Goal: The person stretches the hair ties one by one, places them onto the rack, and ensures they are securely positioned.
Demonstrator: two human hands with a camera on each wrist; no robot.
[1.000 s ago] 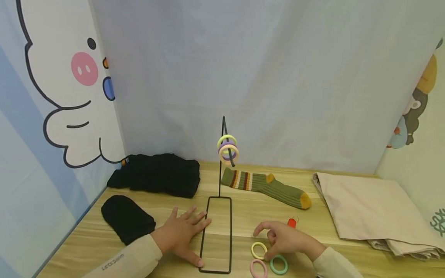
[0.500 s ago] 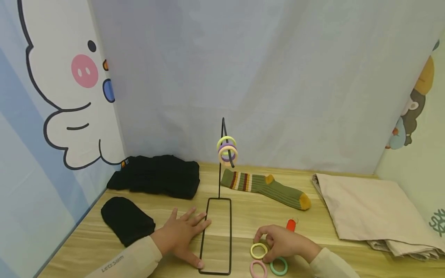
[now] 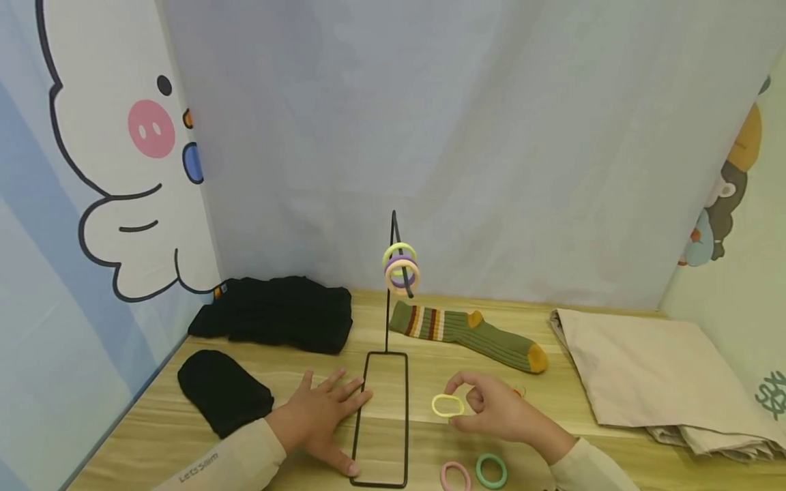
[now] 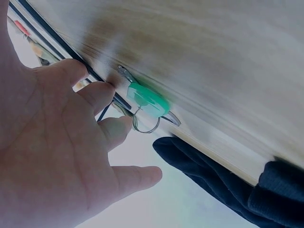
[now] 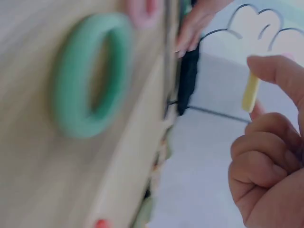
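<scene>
While the left hand [image 3: 319,417] lies flat on the wooden counter [image 3: 430,372] with its fingers spread and straight, its fingertips touch the left side of the black wire stand [image 3: 385,416], on the long base loop. It holds nothing. The right hand [image 3: 497,412] is lifted a little above the counter, to the right of the stand's base, and it pinches a yellow ring [image 3: 447,406] between thumb and fingers. The ring is in the air, just beside the right rail of the base. In the right wrist view the same yellow ring [image 5: 250,91] shows edge-on at the fingertips.

Near the front end of the stand, to its right, a pink ring [image 3: 456,475] and a green ring [image 3: 491,470] lie on the counter, close to each other. On the hook at the upper part of the stand hang three rings [image 3: 402,267], yellow-green, purple and peach.

Behind the stand, to the right, lies a striped green sock [image 3: 469,333]. Further right of it is a folded beige cloth [image 3: 645,368]. To the left of the stand there are a black garment [image 3: 276,320] at the back and a smaller black cloth [image 3: 224,390] nearer, just beside the left wrist.
</scene>
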